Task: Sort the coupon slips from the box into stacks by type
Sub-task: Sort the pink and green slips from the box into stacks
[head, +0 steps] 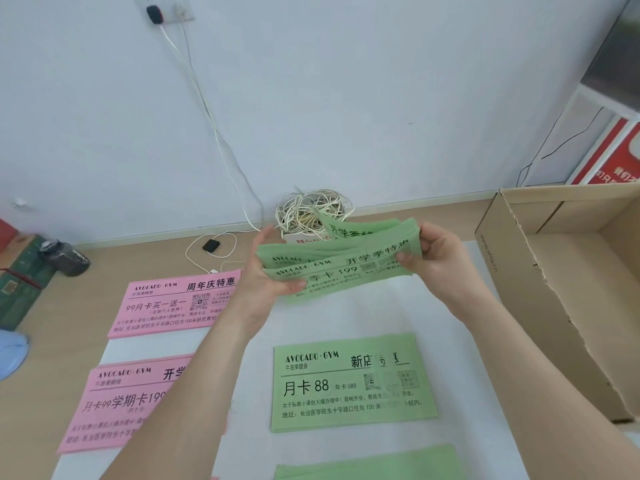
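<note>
Green coupon bundle (332,258) held level, long axis left to right, left hand (266,268) gripping one end, right hand (429,252) pinching the other

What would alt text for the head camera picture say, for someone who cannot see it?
Two hands hold up a fanned bundle of green slips, left hand at one end, right hand at the other. On the table below lie two pink stacks and two green stacks, with an open cardboard box to the right.
</note>
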`<state>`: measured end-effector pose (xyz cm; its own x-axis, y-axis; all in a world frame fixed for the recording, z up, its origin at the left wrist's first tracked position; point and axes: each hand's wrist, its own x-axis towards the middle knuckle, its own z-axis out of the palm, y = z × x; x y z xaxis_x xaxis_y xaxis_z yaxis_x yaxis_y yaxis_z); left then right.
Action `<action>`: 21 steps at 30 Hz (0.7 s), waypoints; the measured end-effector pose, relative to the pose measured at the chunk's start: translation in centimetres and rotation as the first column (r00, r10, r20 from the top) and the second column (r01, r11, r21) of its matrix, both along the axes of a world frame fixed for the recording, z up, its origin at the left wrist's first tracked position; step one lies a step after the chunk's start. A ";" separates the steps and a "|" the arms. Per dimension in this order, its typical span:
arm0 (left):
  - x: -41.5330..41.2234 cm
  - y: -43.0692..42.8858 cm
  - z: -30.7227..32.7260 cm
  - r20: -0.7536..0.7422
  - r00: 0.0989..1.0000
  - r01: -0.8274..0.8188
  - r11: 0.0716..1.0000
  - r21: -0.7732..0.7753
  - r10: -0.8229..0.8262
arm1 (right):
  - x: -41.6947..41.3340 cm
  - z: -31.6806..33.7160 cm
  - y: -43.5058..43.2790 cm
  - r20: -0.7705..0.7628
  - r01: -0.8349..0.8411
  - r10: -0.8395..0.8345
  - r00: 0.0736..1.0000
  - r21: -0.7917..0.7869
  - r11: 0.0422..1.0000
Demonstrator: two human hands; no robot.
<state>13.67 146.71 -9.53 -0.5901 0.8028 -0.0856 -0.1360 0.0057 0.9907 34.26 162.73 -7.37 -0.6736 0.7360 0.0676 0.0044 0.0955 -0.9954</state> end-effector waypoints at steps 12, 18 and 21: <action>-0.1 0.3 -0.2 -0.062 0.990 -0.129 0.991 0.026 0.130 | 0.1 1.7 -0.2 -0.022 0.106 -0.104 0.994 0.191 0.976; -0.1 0.7 0.6 -0.146 0.969 -0.191 0.978 0.082 0.201 | -0.5 -1.4 -0.4 -0.055 0.154 -0.161 0.985 -0.116 0.981; 0.4 0.9 -0.1 -0.137 0.978 -0.150 0.988 0.046 0.155 | -0.6 -2.7 -0.9 0.029 0.157 -0.154 0.988 -0.132 0.979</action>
<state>14.09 147.62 -9.60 -0.7097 0.7037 0.0332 0.0070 -0.0400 0.9992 33.63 161.83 -10.08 -0.5505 0.8333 -0.0500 0.0275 -0.0418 -0.9987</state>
